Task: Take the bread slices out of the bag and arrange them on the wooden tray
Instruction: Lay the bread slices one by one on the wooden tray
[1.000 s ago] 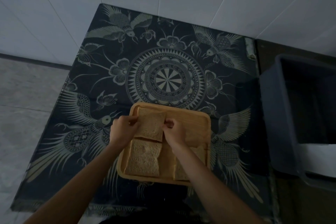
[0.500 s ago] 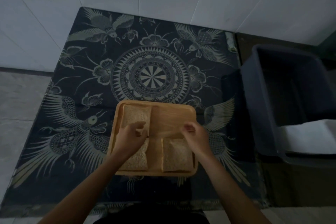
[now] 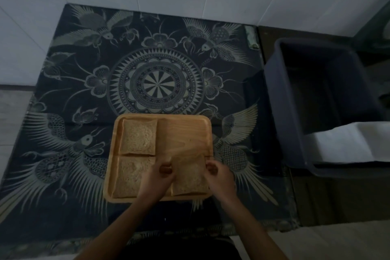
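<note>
A square wooden tray (image 3: 185,131) lies near the front of a dark patterned table. One bread slice (image 3: 139,136) fills its far left corner. A second slice (image 3: 128,176) lies in the near left corner, partly under my left wrist. A third slice (image 3: 188,174) sits at the near right, and both hands pinch its far corners: my left hand (image 3: 157,179) on the left edge, my right hand (image 3: 219,177) on the right edge. The tray's far right quarter is bare wood. No bag shows in the frame.
The table carries a black cloth (image 3: 156,82) with a mandala and bird print. A dark plastic bin (image 3: 318,99) stands to the right, with a white folded sheet (image 3: 348,145) at its near end. White tiled walls rise behind.
My left hand left the far left slice and came across to the near right slice. My right hand stayed at that slice. Both hands now hold it by its far corners.
</note>
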`<state>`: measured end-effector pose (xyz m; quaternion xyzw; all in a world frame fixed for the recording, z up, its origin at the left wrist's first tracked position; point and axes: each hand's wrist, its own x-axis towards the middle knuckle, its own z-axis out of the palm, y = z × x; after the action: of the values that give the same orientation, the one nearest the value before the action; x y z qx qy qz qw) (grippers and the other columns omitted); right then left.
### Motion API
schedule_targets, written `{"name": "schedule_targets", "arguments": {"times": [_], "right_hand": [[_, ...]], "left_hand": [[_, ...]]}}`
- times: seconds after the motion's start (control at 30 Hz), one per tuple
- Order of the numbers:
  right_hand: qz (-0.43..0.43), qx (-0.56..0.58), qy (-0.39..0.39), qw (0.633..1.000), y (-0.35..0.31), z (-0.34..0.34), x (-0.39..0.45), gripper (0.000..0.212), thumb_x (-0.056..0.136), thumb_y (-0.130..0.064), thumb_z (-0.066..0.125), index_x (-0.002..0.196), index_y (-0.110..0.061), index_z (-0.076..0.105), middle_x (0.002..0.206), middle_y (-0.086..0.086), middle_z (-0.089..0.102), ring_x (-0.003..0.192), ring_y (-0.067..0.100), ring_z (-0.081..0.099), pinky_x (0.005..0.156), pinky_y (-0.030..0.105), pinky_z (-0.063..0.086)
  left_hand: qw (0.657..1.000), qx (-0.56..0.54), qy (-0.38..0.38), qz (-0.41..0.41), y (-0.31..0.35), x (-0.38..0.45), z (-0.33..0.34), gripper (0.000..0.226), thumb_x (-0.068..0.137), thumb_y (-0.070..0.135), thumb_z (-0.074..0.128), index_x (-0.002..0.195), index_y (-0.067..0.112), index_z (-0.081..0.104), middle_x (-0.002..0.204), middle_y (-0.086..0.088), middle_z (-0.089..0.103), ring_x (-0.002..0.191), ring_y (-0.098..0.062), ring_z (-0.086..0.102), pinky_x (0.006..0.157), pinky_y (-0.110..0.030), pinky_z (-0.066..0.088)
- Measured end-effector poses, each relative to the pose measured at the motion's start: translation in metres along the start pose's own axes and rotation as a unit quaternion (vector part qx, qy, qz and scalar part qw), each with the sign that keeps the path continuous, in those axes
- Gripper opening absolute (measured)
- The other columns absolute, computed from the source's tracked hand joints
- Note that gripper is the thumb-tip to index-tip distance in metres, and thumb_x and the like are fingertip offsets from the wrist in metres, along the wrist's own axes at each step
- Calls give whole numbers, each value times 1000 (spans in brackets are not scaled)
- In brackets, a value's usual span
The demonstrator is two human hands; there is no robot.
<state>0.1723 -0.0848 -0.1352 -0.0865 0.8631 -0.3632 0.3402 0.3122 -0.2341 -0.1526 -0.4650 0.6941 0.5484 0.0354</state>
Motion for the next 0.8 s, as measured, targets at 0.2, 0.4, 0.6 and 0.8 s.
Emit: {"name": "schedule_targets", "arguments": {"times": [0.2,0.4,0.6,0.8], "right_hand": [[44,43,-3,998,5,0,2,20,93,-21,72,114,-18,72,99,-11,68,92,0,63,83,23,55],[64,94,-9,993,-1,-5,8,20,94,-19,71,114,-20,72,102,-8,72,97,7,68,87,30,59],[62,148,-20,987,-22,-11,31,15,93,-20,73,107,-23,71,106,-1,76,99,13,71,88,34,60],[65,160,-26,985,-42,-12,69,27,91,-19,73,118,-14,72,108,3,76,103,19,73,94,42,60]], "left_hand": [[999,-39,7,-23,-4,3,1,25,78,20,83,85,38,67,82,7,75,80,-7,71,68,-25,54],[997,-74,19,-33,4,11,-6,22,78,25,83,92,35,69,89,5,75,84,-9,72,71,-27,56],[997,-74,28,-22,32,26,-17,23,78,31,83,99,32,73,91,8,76,84,-7,72,72,-27,57],[997,-72,30,-21,59,60,-19,31,81,15,81,111,13,74,93,2,76,87,-15,73,84,-40,61]]}}
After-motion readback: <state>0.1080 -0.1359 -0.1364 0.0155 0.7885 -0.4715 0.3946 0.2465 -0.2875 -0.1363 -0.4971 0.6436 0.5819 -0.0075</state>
